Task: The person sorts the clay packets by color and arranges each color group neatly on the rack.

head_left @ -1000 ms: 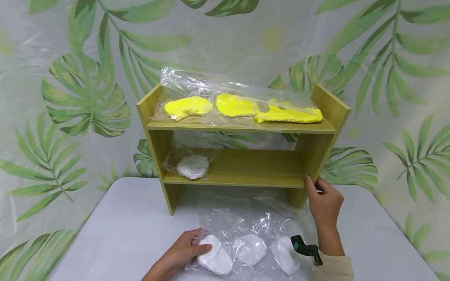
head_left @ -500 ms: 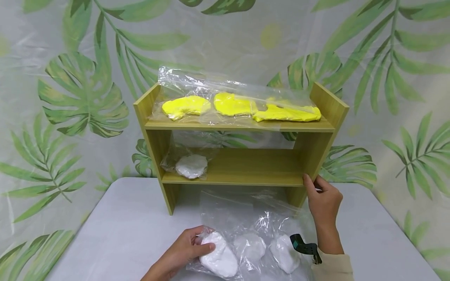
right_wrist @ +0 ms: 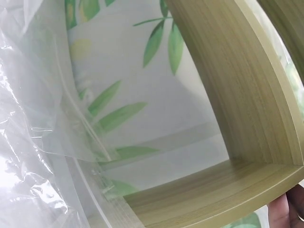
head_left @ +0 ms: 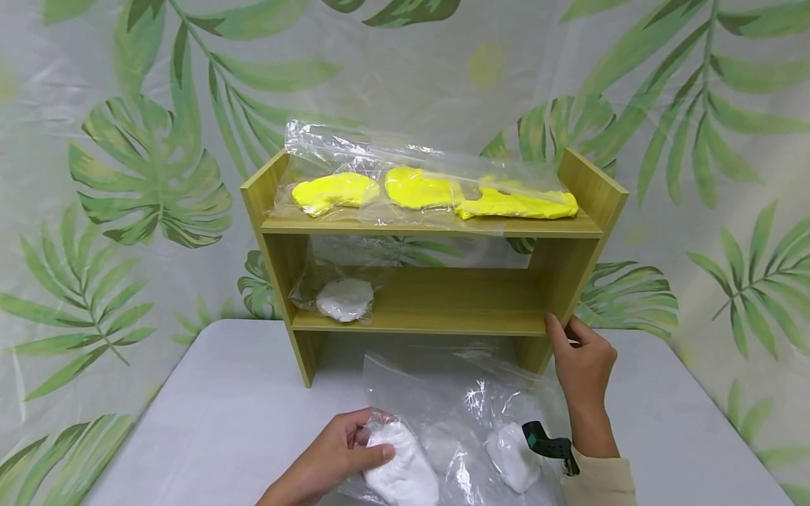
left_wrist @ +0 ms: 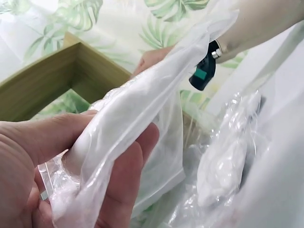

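Note:
My left hand [head_left: 338,453] pinches a clear zip bag with a flat white clay lump [head_left: 408,471], thumb on the near face. The left wrist view shows this bagged clay lump [left_wrist: 126,104] tilted between thumb and fingers. Two more bagged white lumps lie to its right, a middle lump [head_left: 446,443] partly covered by film and a right lump [head_left: 514,457]. My right hand [head_left: 585,358] grips the wooden shelf [head_left: 443,330] at its lower right, thumb at the board's front edge. Only some of its fingers [right_wrist: 279,211] show in the right wrist view.
Several bagged yellow clay pieces [head_left: 424,188] lie along the shelf's top board. One bagged white lump [head_left: 345,299] sits at the left of the lower board. The shelf stands on a white table [head_left: 240,393] before a leaf-patterned curtain [head_left: 405,77].
My left hand has tilted the left bagged white lump up and shifted it slightly right, its film now covering part of the middle lump. My right hand keeps its place on the shelf.

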`<state>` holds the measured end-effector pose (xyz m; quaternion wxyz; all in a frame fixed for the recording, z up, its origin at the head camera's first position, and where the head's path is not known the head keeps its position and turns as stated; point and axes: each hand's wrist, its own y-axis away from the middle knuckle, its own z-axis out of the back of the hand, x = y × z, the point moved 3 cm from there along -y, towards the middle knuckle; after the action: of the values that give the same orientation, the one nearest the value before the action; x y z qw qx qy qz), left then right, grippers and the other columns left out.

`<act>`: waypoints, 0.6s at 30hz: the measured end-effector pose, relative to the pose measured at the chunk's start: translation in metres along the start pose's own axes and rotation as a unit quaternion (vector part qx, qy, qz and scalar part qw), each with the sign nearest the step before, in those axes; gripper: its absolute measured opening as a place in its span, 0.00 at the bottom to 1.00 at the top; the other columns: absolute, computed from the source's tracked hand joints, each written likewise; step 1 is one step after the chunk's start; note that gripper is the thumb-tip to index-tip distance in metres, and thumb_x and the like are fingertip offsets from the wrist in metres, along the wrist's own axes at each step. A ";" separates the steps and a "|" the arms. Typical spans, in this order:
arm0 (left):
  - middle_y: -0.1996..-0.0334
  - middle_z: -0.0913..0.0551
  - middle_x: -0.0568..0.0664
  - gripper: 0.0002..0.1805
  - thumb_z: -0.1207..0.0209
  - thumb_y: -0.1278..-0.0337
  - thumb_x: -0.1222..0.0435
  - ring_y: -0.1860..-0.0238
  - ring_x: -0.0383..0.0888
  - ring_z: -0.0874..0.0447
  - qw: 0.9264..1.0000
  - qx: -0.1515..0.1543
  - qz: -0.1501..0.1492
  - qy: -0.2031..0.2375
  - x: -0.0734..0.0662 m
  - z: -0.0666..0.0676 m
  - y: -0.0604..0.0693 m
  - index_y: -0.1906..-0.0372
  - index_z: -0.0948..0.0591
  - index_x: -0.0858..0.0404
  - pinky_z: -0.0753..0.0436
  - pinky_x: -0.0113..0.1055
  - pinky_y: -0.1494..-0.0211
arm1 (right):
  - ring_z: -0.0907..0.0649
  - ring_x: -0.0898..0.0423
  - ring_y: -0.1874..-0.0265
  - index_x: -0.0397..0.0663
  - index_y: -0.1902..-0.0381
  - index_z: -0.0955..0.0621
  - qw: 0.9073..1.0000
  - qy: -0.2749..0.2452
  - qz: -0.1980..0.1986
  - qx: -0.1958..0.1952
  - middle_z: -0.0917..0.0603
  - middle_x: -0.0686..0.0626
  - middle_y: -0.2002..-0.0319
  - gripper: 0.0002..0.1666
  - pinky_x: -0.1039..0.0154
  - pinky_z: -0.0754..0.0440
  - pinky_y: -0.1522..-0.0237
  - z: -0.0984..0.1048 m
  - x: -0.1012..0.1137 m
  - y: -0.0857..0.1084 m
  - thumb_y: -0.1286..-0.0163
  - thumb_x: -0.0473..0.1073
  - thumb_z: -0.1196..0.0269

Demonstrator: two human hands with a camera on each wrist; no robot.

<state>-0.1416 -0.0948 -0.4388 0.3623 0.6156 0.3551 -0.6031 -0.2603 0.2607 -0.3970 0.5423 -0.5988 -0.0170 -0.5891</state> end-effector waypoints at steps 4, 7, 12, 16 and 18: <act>0.73 0.20 0.42 0.18 0.39 0.38 0.68 0.71 0.31 0.26 0.999 0.025 -0.025 0.020 -0.004 -0.003 0.001 0.45 0.24 0.70 0.24 0.25 0.66 | 0.26 0.82 0.73 0.40 0.61 0.12 1.000 0.002 0.000 -0.002 0.12 0.42 0.69 0.17 0.85 0.29 0.73 0.000 0.000 0.000 0.35 0.50 0.35; 0.67 0.16 0.45 0.18 0.40 0.38 0.69 0.66 0.32 0.22 0.998 0.034 -0.044 0.023 -0.009 -0.004 0.002 0.45 0.25 0.72 0.21 0.27 0.62 | 0.26 0.83 0.73 0.41 0.62 0.12 1.000 0.004 0.003 -0.004 0.12 0.43 0.69 0.16 0.85 0.29 0.73 0.001 -0.001 -0.001 0.35 0.49 0.35; 0.64 0.16 0.46 0.18 0.39 0.39 0.69 0.64 0.33 0.21 0.998 0.023 -0.063 0.007 -0.019 -0.006 0.003 0.45 0.24 0.71 0.21 0.26 0.60 | 0.26 0.81 0.74 0.40 0.64 0.12 1.000 -0.006 0.008 -0.007 0.13 0.43 0.71 0.15 0.84 0.29 0.73 0.001 0.001 -0.001 0.36 0.48 0.34; 0.70 0.20 0.41 0.18 0.39 0.39 0.69 0.70 0.30 0.26 0.998 0.013 -0.069 -0.006 -0.030 -0.007 0.004 0.45 0.24 0.70 0.23 0.24 0.64 | 0.25 0.81 0.74 0.40 0.64 0.12 1.000 -0.011 0.012 -0.005 0.13 0.43 0.72 0.14 0.84 0.28 0.74 0.000 0.001 0.000 0.36 0.47 0.34; 0.71 0.21 0.42 0.18 0.38 0.39 0.68 0.71 0.30 0.27 0.998 0.009 -0.064 -0.007 -0.038 -0.008 0.004 0.46 0.23 0.69 0.24 0.25 0.65 | 0.25 0.81 0.74 0.40 0.64 0.12 1.000 -0.011 0.015 -0.007 0.13 0.43 0.72 0.14 0.84 0.28 0.74 0.001 0.000 0.000 0.36 0.47 0.34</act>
<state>-0.1349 -0.0903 -0.4005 0.3194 0.5905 0.3859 -0.6328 -0.2598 0.2611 -0.3968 0.5469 -0.6091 -0.0102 -0.5742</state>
